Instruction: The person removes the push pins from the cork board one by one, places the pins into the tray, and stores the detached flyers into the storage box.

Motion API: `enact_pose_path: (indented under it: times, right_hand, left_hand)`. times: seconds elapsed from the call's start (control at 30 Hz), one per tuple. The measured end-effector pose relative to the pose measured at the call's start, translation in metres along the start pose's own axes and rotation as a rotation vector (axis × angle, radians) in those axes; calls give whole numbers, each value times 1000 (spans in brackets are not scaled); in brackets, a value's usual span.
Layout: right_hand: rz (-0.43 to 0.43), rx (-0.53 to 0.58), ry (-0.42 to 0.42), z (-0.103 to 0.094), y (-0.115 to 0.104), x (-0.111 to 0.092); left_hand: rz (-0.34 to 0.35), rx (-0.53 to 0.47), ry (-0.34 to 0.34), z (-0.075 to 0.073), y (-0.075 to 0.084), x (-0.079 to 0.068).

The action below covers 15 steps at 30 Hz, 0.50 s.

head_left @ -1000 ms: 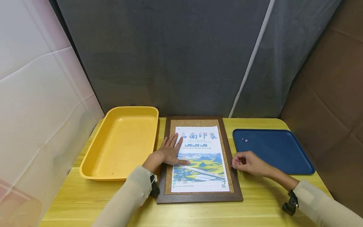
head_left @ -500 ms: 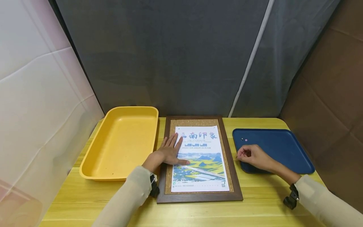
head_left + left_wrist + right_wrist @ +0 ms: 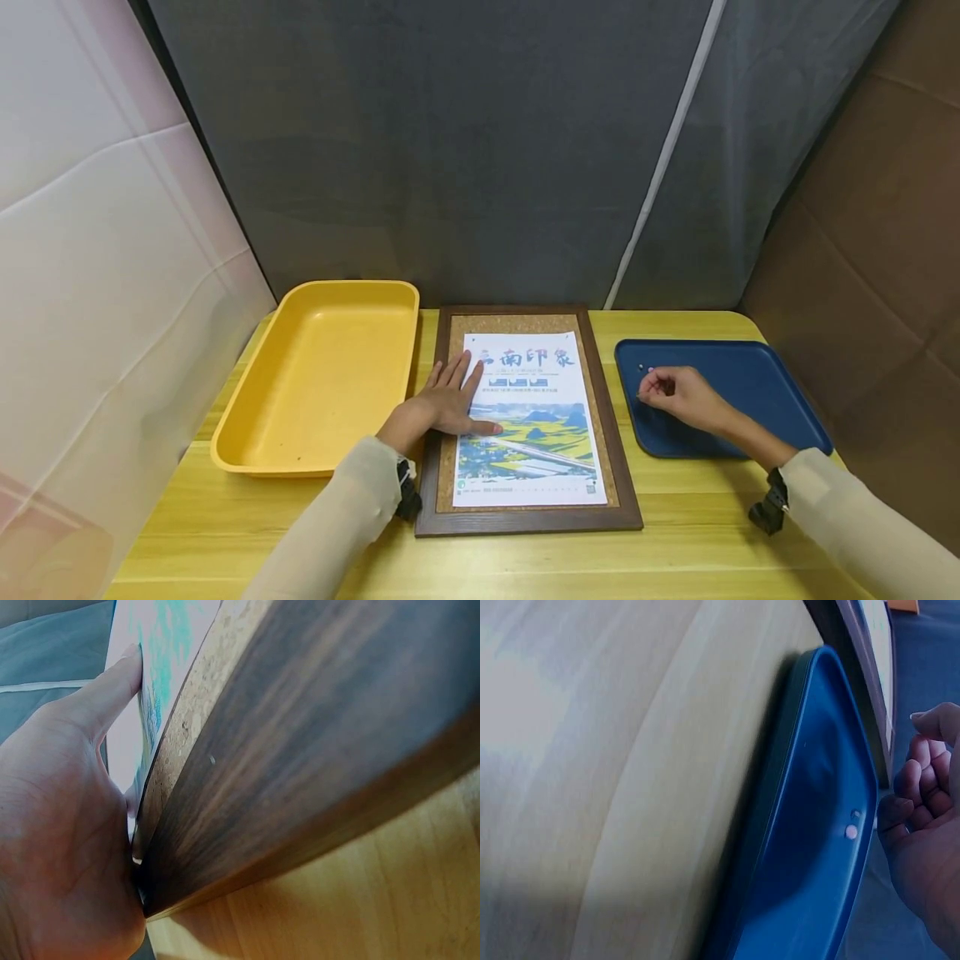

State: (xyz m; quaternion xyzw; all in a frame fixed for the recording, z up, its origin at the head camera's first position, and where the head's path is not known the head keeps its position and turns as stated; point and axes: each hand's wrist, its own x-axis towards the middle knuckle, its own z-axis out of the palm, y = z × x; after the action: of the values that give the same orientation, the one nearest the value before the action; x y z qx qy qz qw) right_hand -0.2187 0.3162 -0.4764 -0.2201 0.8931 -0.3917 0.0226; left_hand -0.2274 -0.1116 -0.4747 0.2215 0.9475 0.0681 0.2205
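A poster (image 3: pixel 536 417) with a landscape picture lies on a cork board in a dark wooden frame (image 3: pixel 525 522). Spread over its left side, my left hand (image 3: pixel 447 406) rests with straight fingers; the left wrist view shows that hand (image 3: pixel 67 817) along the frame's edge. Above the left part of the blue tray (image 3: pixel 735 392), my right hand (image 3: pixel 686 400) has curled fingers. Its fingertips come together in the head view, but whether something tiny is between them cannot be made out. A small pink round piece (image 3: pixel 851 832) and a tiny clear one (image 3: pixel 856 814) lie in that tray.
A yellow tray (image 3: pixel 345 367) stands to the left of the board. Everything sits on a wood-grain table (image 3: pixel 525 567). A grey curtain (image 3: pixel 450 167) closes the back, with a white sheet (image 3: pixel 112 250) on the left and a brown one (image 3: pixel 870 250) on the right.
My right hand has moved from the board's right edge, away and to the right, over the blue tray. The left hand has stayed on the poster.
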Motion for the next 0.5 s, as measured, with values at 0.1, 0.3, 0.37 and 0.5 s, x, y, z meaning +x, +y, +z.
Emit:
enact_pose_path:
  times: [0.1,0.3,0.37,0.5]
  right_hand:
    - [12,-19,11,-3,7,1]
    - [49,-56,37,-9,21,4]
    - [64,-64,44,-11,25,5]
    - [96,-70,43,-15,30,7]
  left_hand:
    - [-15,6,-12,4,-3,5]
    - [-23,9,8,17,-12,19]
    - [-23,6,7,17,-13,20]
    - [-25,14,0,16,-12,20]
